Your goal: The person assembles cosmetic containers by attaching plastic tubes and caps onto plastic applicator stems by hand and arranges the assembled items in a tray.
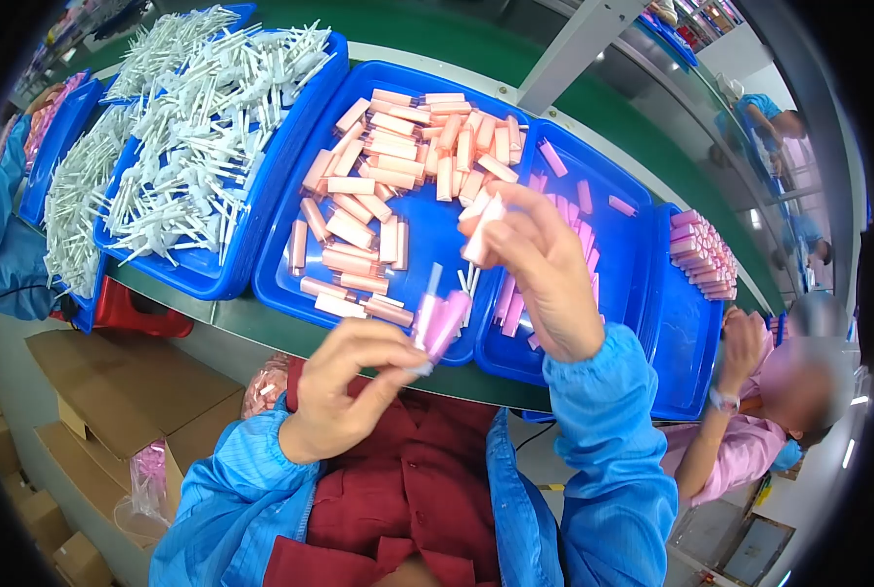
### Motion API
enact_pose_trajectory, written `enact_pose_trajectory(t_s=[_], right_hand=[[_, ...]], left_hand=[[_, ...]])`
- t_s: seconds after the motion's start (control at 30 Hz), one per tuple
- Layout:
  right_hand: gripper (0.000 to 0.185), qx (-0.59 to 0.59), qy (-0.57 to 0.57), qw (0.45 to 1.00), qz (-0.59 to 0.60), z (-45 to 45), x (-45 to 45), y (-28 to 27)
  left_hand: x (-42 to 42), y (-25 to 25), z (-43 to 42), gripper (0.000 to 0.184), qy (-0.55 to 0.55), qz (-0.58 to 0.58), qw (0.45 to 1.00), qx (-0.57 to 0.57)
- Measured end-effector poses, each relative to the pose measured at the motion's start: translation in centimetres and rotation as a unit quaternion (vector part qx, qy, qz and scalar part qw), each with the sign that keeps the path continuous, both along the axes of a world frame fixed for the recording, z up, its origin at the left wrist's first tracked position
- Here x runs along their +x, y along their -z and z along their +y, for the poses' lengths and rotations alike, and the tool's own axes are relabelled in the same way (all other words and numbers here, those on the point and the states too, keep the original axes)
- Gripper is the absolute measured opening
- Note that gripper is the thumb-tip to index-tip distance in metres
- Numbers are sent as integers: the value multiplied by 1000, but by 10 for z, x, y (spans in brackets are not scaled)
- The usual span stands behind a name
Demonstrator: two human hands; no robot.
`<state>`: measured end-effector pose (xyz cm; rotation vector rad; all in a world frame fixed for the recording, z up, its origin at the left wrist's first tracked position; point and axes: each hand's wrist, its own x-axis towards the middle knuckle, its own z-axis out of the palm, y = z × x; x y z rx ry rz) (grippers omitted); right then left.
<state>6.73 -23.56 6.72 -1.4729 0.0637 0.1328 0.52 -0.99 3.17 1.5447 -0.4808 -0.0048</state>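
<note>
My left hand (pixel 354 377) is closed in a pinch in front of the blue trays. It holds a purple-pink plastic tube (pixel 444 325) together with a clear, thin-stemmed plastic piece (pixel 431 293), both slightly blurred. Higher and to the right, my right hand (pixel 540 259) pinches a pale peach tube (pixel 481 230) between thumb and fingers. Below that hand lies a blue tray (pixel 422 235) with many peach tubes (pixel 393 166) and a few thin white sticks (pixel 468 289). Purple-pink tubes (pixel 552 157) lie in the blue tray (pixel 623 264) to its right, partly hidden by my right hand.
White stemmed plastic parts (pixel 197 147) are heaped in blue trays at the left. A further tray (pixel 677 323) holds stacked pink tubes (pixel 703 256). Another person's hand (pixel 740 352) is at the right edge. An open cardboard box (pixel 134 391) stands below the table.
</note>
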Motion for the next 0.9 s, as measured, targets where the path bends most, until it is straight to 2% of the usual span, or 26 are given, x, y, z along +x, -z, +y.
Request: enact_pose_trajectory(t_s=[0.03, 0.13, 0.27, 0.37, 0.4, 0.43, 0.47, 0.5, 0.6, 0.63, 0.67, 0.73, 0.8, 0.83, 0.9], right_hand=[[36, 40, 21, 999, 29, -3, -7, -3], [44, 92, 24, 994, 54, -8, -25, -3], [41, 57, 12, 998, 30, -7, -46, -8], [40, -54, -28, 996, -67, -11, -60, 0], [40, -90, -34, 990, -105, -7, -67, 4], [41, -45, 1, 991, -127, 0, -73, 11], [42, -88, -3, 979, -185, -2, -74, 13], [42, -133, -7, 961, -242, -6, -72, 15], [44, -95, -23, 961, -259, -17, -70, 6], [44, -26, -16, 976, -218, -16, -71, -3], [43, 44, -11, 983, -175, -17, -73, -9], [42, 98, -37, 977, -186, -21, -75, -9], [40, 119, -67, 975, -173, -21, -78, -2], [38, 86, -91, 979, -161, -26, -80, 7], [40, -76, -112, 956, -260, -41, -71, 16]], left_hand=[[3, -3, -3, 24, 29, -41, 999, 14], [6, -7, -11, 26, 85, -52, 994, 36], [7, -11, -21, 22, 97, -39, 994, 42], [11, -2, -27, 27, 74, -117, 988, 64], [9, 2, -30, 30, 56, -97, 993, 45], [6, 8, -33, 33, 38, -76, 996, 25], [4, 13, -35, 36, 23, -57, 998, 6], [7, 18, -35, 44, 38, -90, 994, 40], [9, 14, -39, 49, -11, -109, 993, 49], [13, 12, -39, 62, -6, -106, 994, 10], [17, 5, -40, 68, 16, -74, 997, -13], [15, -8, -52, 59, 113, 157, 968, -158], [17, -15, -52, 53, 283, 359, 865, -208], [18, -17, -52, 51, 355, 451, 787, -228], [21, -4, -55, 48, 420, 446, 752, -241]])
